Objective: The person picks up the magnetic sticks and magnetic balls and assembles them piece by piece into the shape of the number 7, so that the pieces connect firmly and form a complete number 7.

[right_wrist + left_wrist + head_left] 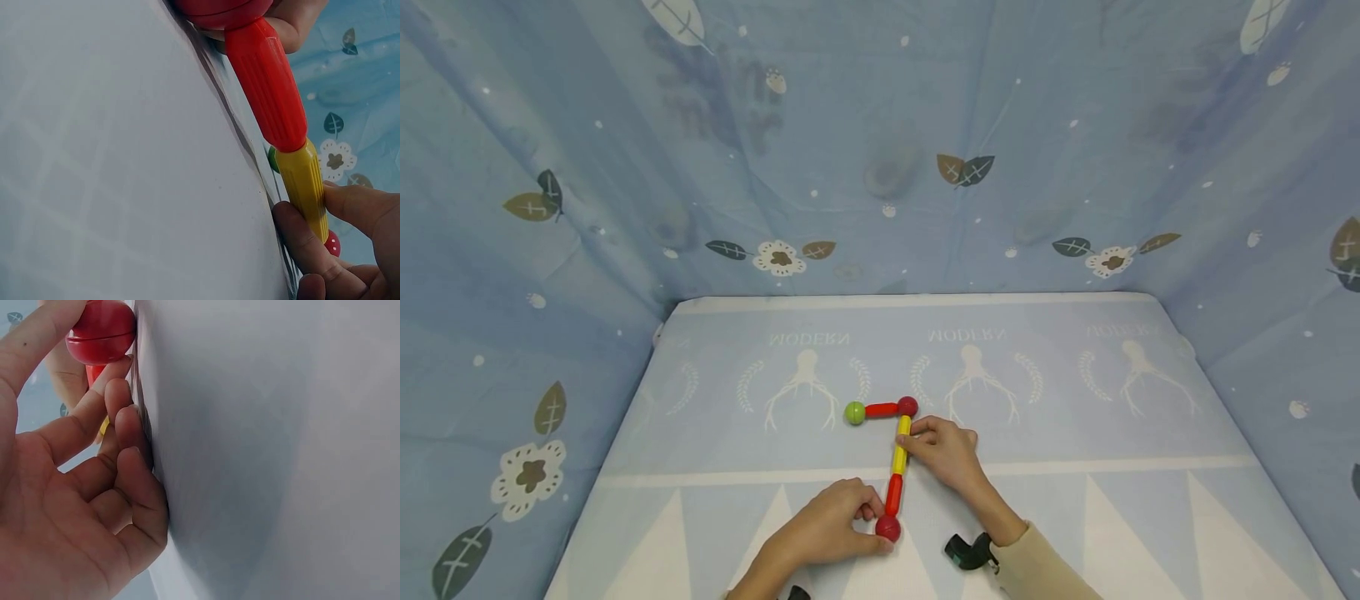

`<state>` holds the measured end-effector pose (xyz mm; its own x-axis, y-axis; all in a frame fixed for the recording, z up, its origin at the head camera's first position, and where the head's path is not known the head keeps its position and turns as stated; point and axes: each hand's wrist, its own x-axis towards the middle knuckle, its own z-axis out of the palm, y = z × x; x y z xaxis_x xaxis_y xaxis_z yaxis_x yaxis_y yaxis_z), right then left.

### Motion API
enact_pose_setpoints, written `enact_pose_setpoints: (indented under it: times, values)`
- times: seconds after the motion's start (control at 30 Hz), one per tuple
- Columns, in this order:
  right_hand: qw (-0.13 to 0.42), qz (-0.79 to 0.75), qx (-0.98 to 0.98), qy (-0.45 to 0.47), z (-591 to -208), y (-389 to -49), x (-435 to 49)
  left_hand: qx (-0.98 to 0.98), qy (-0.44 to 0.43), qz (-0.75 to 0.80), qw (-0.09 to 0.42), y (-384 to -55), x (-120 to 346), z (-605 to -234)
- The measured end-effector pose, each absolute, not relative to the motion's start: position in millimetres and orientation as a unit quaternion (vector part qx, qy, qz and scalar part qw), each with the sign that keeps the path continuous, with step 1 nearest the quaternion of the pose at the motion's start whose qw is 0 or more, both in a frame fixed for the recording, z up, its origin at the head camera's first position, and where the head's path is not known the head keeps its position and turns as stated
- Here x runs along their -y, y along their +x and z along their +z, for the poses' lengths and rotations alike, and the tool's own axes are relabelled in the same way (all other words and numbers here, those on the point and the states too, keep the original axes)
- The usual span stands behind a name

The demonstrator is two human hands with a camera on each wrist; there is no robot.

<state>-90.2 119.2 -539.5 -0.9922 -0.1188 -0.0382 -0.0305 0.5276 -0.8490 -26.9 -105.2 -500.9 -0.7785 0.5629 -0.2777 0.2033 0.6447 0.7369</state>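
Note:
A near red ball (887, 528) sits between the thumb and index finger of my left hand (830, 525), which pinches it. From that ball a red stick (892, 495) runs away from me, end to end with a yellow stick (898, 458). My right hand (950, 455) pinches the yellow stick between thumb and fingers, as the right wrist view shows. At the yellow stick's far end is a dark red ball (907, 406). Another red stick (881, 410) reaches left from it to a green ball (854, 412).
The pieces lie on a table with a pale blue and white patterned cloth (700, 450). A blue curtain (880, 125) with leaves and flowers surrounds its back and sides. A black wrist device (968, 552) is beside my right sleeve (1037, 567).

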Motion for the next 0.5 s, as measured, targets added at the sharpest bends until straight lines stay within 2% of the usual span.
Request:
enact_pose_setpoints:
  times: [0.3,0.37,0.5]
  values:
    - [0.043,-0.481,-0.875,-0.043,-539,-89,-119,-0.864,0.248,0.344,0.271,-47,116,-485]
    - [0.044,-0.482,-0.874,-0.042,-540,-89,-119,-0.872,0.247,0.339,0.254,-57,119,-479]
    - [0.047,-0.484,-0.873,-0.040,-541,-90,-119,-0.896,0.219,0.348,0.167,-79,124,-473]
